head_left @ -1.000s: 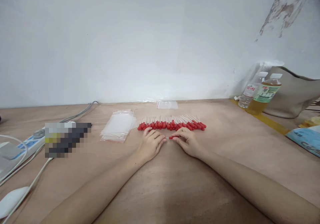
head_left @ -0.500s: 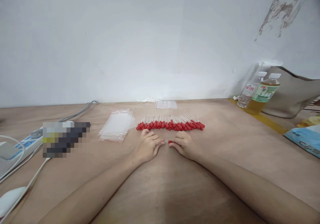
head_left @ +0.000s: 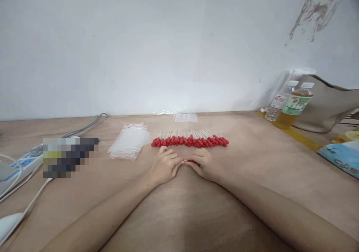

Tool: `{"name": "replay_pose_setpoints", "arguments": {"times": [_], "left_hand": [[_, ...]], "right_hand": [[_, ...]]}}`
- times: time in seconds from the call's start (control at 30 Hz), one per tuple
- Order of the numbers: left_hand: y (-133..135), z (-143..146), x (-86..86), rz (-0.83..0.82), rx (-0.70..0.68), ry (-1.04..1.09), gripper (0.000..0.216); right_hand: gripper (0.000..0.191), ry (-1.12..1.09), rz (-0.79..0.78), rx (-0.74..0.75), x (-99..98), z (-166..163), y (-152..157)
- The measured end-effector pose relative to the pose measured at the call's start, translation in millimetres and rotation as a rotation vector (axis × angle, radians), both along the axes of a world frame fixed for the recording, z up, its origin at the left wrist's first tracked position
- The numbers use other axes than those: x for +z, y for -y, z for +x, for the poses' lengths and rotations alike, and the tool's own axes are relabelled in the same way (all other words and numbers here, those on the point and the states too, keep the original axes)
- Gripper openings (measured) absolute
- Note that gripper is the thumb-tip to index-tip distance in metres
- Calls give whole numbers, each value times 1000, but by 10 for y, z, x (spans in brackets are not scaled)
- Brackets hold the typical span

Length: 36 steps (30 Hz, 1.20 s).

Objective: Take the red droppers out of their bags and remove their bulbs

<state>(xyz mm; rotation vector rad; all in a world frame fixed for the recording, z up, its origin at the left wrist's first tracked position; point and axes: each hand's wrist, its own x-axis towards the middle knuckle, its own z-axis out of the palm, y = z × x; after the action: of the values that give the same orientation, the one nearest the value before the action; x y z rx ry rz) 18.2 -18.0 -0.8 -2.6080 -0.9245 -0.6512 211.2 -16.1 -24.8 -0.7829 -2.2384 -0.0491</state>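
Note:
A row of several thin clear droppers with red bulbs [head_left: 190,139] lies across the wooden table [head_left: 252,177]. Just in front of the row, my left hand [head_left: 166,164] and my right hand [head_left: 204,164] rest on the table with fingertips nearly meeting. Together they pinch one dropper [head_left: 188,161]: my right fingers are closed on its red bulb, my left fingers on its clear stem. A stack of small clear zip bags [head_left: 129,145] lies to the left of the row.
One more clear bag [head_left: 185,117] lies behind the row near the wall. A power strip with cables [head_left: 19,164] and a white mouse [head_left: 7,225] are at the left. Two bottles [head_left: 291,104], a beige bag [head_left: 328,106] and a blue packet [head_left: 340,156] stand at the right.
Both hands have drawn back from the row toward me, carrying the single dropper, and their fingertips have come closer together, covering more of the red bulb.

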Motion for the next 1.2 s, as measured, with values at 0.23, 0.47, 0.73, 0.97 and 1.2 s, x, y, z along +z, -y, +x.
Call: {"name": "replay_pose_setpoints", "arguments": {"times": [0.23,0.47,0.73,0.97,1.2], "left_hand": [[-3,-34,-2,-59,-12,22,26],[-62,-296,-25,-123,85,168,25],[-88,-188,-121,-221,63,253,32],[-94,-184,-146,-146,98,324,18],[-80,-117,-143,-185,10,308,16]], "right_hand": [[18,-35,-11,18,-26,75,-3],[19,-185,-216,-159,16,485,-38],[23,-155,-225,-213,-55,584,-50],[9,-235,-251,-386,-93,683,-29],[14,-226,-212,-253,-59,637,-3]]}}
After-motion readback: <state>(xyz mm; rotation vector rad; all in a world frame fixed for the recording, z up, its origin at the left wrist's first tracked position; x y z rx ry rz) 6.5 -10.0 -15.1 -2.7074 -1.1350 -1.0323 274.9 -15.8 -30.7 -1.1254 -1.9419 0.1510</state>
